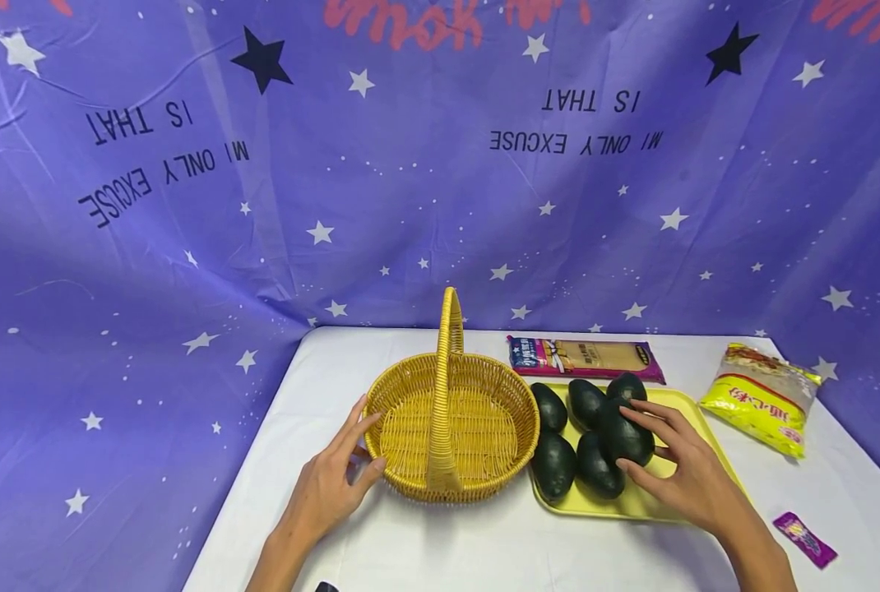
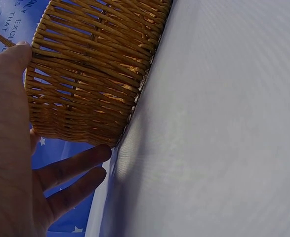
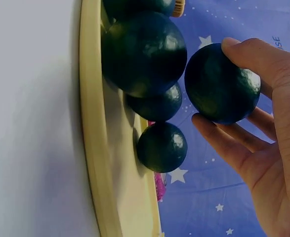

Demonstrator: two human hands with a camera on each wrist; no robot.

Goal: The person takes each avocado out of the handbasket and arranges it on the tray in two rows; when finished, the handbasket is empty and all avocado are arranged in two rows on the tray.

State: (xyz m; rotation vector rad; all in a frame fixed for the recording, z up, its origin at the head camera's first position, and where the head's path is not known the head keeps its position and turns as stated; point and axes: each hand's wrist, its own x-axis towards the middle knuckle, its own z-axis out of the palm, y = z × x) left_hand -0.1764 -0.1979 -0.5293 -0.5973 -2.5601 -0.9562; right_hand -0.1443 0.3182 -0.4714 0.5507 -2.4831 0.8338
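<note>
My right hand (image 1: pixel 687 469) grips a dark green avocado (image 1: pixel 625 434) between thumb and fingers. In the right wrist view, this avocado (image 3: pixel 223 84) is raised off the yellow tray (image 3: pixel 93 128), apart from the others. Several more avocados, one (image 1: pixel 553 467) at the near left, lie on the tray (image 1: pixel 699 419). My left hand (image 1: pixel 329 485) rests at the left side of a golden wicker basket (image 1: pixel 451 485), its thumb and index finger touching the rim. In the left wrist view, two fingers (image 2: pixel 78 187) extend loosely beside the basket's wall (image 2: pixel 95 64). Nothing lies inside the basket.
Behind the tray lies a long purple noodle packet (image 1: pixel 588 359). A yellow plastic bag (image 1: pixel 761 399) sits at the back right, with a small purple sachet (image 1: pixel 805 538) nearer. The basket's tall handle (image 1: pixel 443 395) arches upward. A star-printed blue cloth (image 1: pixel 425 181) hangs behind the white table (image 1: pixel 284 403).
</note>
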